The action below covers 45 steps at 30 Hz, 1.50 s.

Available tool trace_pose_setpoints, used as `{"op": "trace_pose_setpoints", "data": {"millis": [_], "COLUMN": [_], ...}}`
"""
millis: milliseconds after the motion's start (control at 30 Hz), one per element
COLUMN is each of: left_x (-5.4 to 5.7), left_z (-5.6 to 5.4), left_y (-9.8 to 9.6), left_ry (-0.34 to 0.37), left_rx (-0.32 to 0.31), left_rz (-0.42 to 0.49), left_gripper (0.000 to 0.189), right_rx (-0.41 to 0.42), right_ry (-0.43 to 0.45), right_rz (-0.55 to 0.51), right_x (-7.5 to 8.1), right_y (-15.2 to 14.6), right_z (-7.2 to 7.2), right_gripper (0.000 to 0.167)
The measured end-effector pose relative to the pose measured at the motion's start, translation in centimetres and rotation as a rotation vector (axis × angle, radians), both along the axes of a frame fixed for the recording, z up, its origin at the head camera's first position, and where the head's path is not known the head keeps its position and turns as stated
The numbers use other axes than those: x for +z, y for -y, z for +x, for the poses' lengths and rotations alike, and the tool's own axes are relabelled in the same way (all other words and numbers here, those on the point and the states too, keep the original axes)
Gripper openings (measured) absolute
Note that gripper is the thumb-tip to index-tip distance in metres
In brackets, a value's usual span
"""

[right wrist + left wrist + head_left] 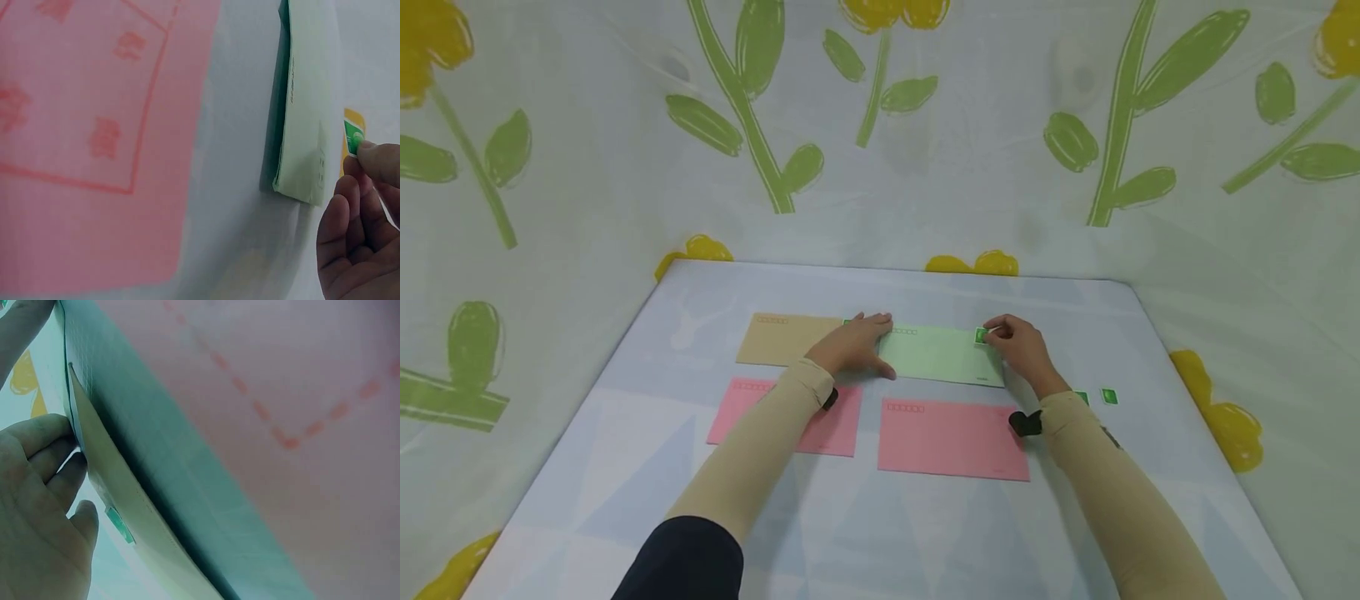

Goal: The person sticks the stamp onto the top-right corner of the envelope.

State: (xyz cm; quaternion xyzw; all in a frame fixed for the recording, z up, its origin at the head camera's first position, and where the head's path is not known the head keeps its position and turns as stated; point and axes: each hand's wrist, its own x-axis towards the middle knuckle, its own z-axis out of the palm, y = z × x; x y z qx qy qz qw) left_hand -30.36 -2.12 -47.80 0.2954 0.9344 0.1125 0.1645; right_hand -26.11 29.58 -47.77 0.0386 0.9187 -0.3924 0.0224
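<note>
Left of the light green envelope (936, 354) and nearer the person, one pink envelope (837, 429) lies on the pale table (625, 467), crossed by the tan left sleeve (752, 467). A tan envelope (782, 340) lies just to the left of the light green envelope, roughly level with it, and bears a small green stamp (120, 525) at its right end, mostly hidden by the hand in the head view. Over that end reaches the left hand (853, 343), its fingers extended and the thumb spread away from them; the fingertips are at the left end of the light green envelope, though whether they press down on it I cannot tell. On the near side of the light green envelope lies another pink envelope (951, 442). Over the light green envelope's far right corner is a white-edged green stamp (981, 336), pinched between the thumb and index finger of the right hand (1024, 350), the other fingers curled; I cannot tell whether this stamp touches the paper. Beyond the light green envelope's right end, and nearer the person, lie two loose stamps (1109, 397), the left one partly hidden by the right sleeve (1120, 500).
</note>
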Motion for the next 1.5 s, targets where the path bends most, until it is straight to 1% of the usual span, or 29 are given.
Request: {"op": "trace_pose_setpoints", "data": {"millis": [167,400,567,767,967,1200,1500], "left_x": [-0.1,0.0,-0.1,0.1,0.3,0.2,0.1], "left_z": [0.1,0.1,0.1,0.2,0.2,0.2,0.2], "left_y": [-0.1,-0.2,-0.3,-0.2,-0.2,-0.3,-0.2], "left_ry": [-0.007,-0.009,-0.015,-0.02,-0.016,-0.012,-0.01], "left_rx": [0.004,0.007,0.007,0.017,0.011,0.017,0.015], "left_rz": [-0.007,-0.015,-0.02,-0.012,-0.004,-0.004,0.005], "left_gripper": [0.108,0.108,0.108,0.108,0.108,0.108,0.107], "right_rx": [0.023,0.055,0.055,0.061,0.061,0.071,0.07], "right_ry": [0.0,-0.028,-0.048,-0.069,-0.064,-0.075,-0.074], "right_rz": [0.001,0.034,0.061,0.063,0.089,0.1,0.106], "right_x": [-0.2,-0.8,-1.1,-1.3,-1.6,-1.9,-1.7], "right_y": [0.2,0.2,0.3,0.3,0.4,0.3,0.5], "right_z": [-0.3,-0.5,-0.8,-1.0,-1.2,-1.3,-1.2], "right_gripper": [0.024,0.024,0.022,0.021,0.02,0.02,0.02]}}
